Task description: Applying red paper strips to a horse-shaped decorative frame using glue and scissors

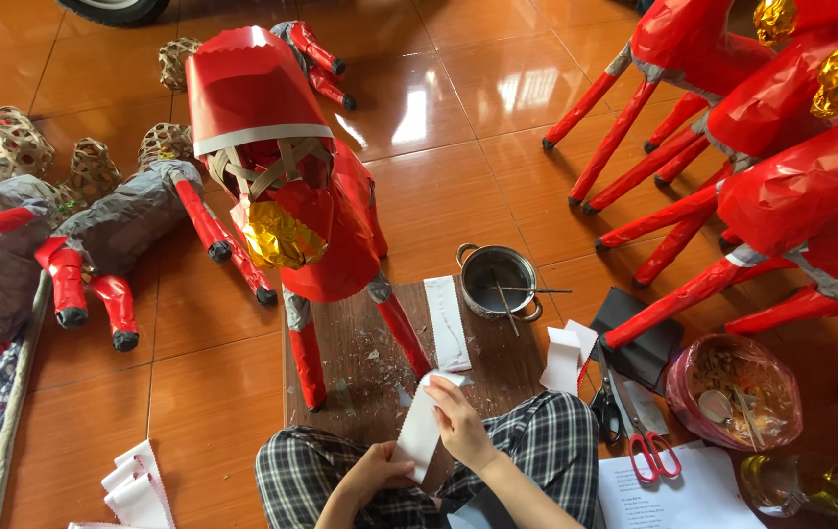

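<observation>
hands, left point(380, 472) and right point(458, 423), pinching white paper strip point(422, 423)

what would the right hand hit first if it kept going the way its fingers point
Probably the paper horse's red leg on the wooden board; the right hand points up-left while holding the white strip. Depth is unclear.
</observation>
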